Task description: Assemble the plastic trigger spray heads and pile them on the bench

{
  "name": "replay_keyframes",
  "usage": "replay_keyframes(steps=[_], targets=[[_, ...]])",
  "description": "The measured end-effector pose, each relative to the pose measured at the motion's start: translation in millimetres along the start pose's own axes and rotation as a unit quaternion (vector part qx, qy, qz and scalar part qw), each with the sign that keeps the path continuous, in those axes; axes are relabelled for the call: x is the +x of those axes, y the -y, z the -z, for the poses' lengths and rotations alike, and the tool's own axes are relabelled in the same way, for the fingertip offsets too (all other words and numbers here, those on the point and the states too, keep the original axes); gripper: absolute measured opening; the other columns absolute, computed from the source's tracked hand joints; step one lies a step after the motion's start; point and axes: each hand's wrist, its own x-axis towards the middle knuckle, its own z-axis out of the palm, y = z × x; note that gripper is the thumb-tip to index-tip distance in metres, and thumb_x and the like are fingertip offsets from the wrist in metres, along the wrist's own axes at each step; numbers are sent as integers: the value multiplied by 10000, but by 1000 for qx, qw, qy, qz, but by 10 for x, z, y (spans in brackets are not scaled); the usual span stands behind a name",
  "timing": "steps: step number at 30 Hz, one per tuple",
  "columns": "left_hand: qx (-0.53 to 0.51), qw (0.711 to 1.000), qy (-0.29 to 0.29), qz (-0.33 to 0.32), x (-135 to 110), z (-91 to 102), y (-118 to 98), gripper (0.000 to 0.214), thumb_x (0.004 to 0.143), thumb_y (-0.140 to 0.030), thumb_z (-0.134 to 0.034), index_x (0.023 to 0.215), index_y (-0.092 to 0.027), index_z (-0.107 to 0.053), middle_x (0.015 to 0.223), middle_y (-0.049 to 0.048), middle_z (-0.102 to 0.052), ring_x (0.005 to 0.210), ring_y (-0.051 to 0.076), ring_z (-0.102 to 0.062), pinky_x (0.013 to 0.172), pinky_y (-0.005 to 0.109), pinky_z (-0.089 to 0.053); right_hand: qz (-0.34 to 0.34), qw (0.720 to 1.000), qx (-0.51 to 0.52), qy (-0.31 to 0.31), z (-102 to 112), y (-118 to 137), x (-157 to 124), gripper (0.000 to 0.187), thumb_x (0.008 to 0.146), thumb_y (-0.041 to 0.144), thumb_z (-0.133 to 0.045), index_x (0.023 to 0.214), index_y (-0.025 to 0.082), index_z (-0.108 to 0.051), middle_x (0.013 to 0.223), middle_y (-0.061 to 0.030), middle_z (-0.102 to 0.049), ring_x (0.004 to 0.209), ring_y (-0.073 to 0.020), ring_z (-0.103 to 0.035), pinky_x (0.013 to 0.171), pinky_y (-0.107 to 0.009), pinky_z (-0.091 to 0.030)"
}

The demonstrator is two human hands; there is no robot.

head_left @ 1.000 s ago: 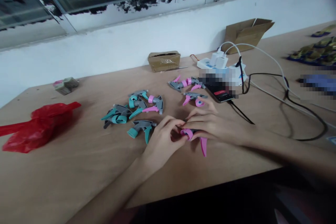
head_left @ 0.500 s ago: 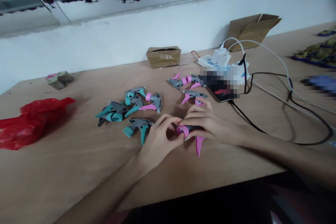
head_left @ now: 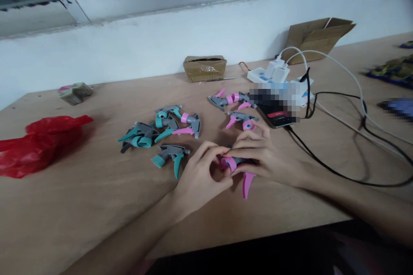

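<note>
Close to the table's front edge, my right hand (head_left: 263, 152) is closed around the grey body of a pink-and-grey trigger spray head (head_left: 229, 163). Its pink trigger hangs down below the fingers. My left hand (head_left: 204, 169) is curled, thumb and fingertips pinching at the pink collar; the exact contact is partly hidden. Left of that hand lies a teal-and-grey spray head (head_left: 171, 154). More teal spray heads (head_left: 140, 135) and one with a pink trigger (head_left: 192, 125) are grouped behind it. Beyond my right fingers rest further pink-and-grey spray heads (head_left: 241, 119).
A phone (head_left: 277, 114) with a black cable lies right of the spray heads. Behind it is a white power strip (head_left: 258, 75) with chargers. Cardboard boxes (head_left: 204, 70) stand along the wall. A red plastic bag (head_left: 41, 146) lies at the left.
The held spray head has turned slightly, its pink collar opening showing more. Both hands stay on it. The whole view has shifted a little.
</note>
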Motion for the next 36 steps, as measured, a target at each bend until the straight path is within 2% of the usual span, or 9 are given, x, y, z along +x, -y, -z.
replay_keyframes(steps=[9,14,18,22,27,31,33,36], targets=[[-35,998,-10,46,-12,-32,-45,291,731,-101,-598,994,-220,-568,965,7,-533,706,89,-555,553,186,-488,-32,998,29,-40,-8,54,-16,267,849,427,-526,1054,300,-640,916,-7,-684,950,-188,-540,1022,-477,-115],[65,993,-65,69,-7,-36,-86,155,718,-162,-625,858,-189,-564,884,5,-547,683,113,-562,557,226,-469,-70,995,28,-60,-28,113,-10,247,816,410,-578,1008,275,-657,829,-3,-688,921,-193,-557,1002,-461,-161],[157,985,-60,27,-23,-37,-86,14,766,-186,-581,763,-186,-594,768,-4,-569,629,113,-538,550,235,-429,-84,993,2,-88,-59,145,-26,226,817,397,-578,987,272,-658,796,-1,-697,908,-205,-571,1016,-473,-143],[210,975,-76,-12,-46,-58,-82,108,802,-186,-535,732,-181,-618,732,-3,-589,585,101,-515,550,237,-404,-93,991,-5,-98,-95,161,-34,234,813,387,-588,1008,274,-646,814,2,-702,907,-206,-579,1026,-477,-129],[231,968,-97,-19,-35,-50,-92,123,782,-166,-537,678,-169,-603,694,-7,-570,587,104,-517,561,238,-408,-116,988,-7,-100,-97,216,-3,192,813,381,-594,957,270,-658,841,11,-699,918,-198,-581,995,-464,-177],[217,965,-147,-9,27,93,-38,99,772,-152,-547,696,-169,-608,729,-5,-576,630,107,-533,603,234,-431,-138,982,-24,-124,-66,170,-6,227,794,414,-612,945,253,-665,849,3,-701,922,-199,-587,989,-452,-215],[167,973,-161,15,66,183,-18,92,771,-142,-550,705,-171,-608,748,-7,-579,632,101,-528,605,224,-439,-146,980,-20,-135,-60,95,-18,242,774,424,-630,945,256,-666,857,4,-701,930,-197,-591,988,-446,-240],[-6,992,-89,84,104,264,-34,111,818,-208,-531,755,-178,-618,739,-11,-559,579,84,-510,502,184,-434,-143,980,15,-140,-71,-10,-29,280,743,427,-661,970,264,-658,878,6,-693,909,-183,-602,970,-431,-296]])
